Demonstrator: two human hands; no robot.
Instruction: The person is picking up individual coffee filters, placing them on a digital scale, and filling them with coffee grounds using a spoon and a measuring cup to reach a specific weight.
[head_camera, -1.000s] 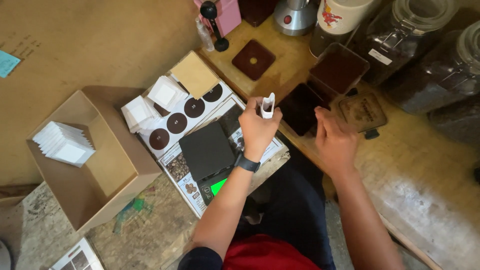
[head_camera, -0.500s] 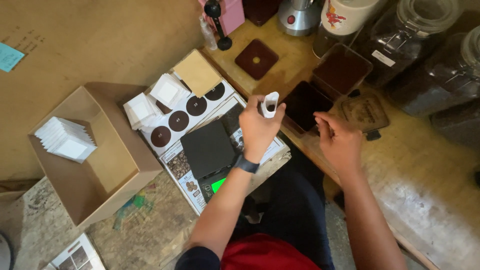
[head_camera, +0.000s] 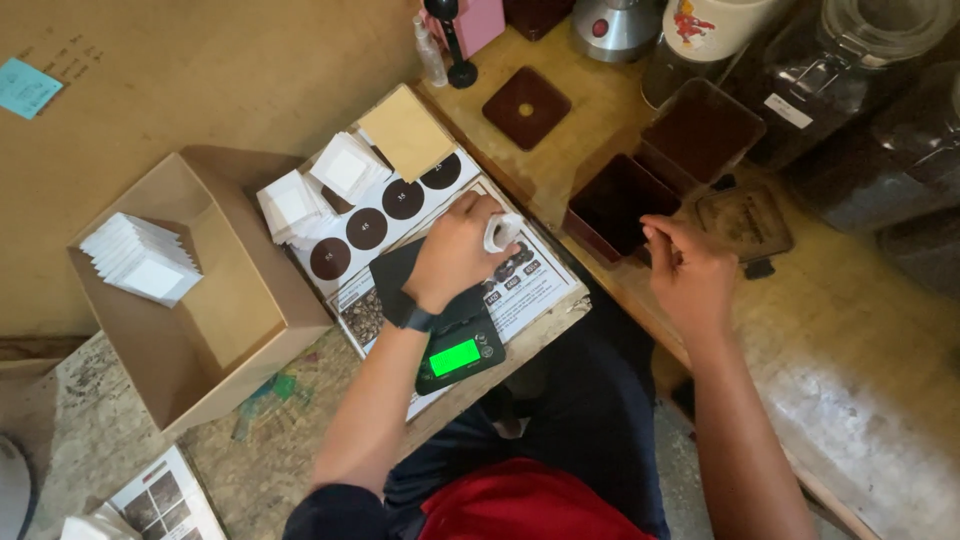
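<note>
My left hand (head_camera: 455, 250) holds a small white paper pouch (head_camera: 500, 231) above a black scale (head_camera: 445, 320) with a lit green display. A dark watch sits on that wrist. My right hand (head_camera: 690, 270) hovers with its fingers curled beside a dark square tray (head_camera: 615, 205) of ground brown powder; whether it pinches anything is unclear. Under the scale lies a printed white sheet (head_camera: 530, 285).
An open cardboard box (head_camera: 215, 290) with a stack of white pouches (head_camera: 140, 258) stands at the left. More white pouches (head_camera: 310, 190) and a card with dark round samples (head_camera: 385, 215) lie behind the scale. A second dark tray (head_camera: 700, 130), large jars (head_camera: 850, 90) and a coaster (head_camera: 525, 107) are at the back.
My left hand has lowered the white pouch toward the scale and tipped it sideways. My right hand has shifted slightly right, away from the tray.
</note>
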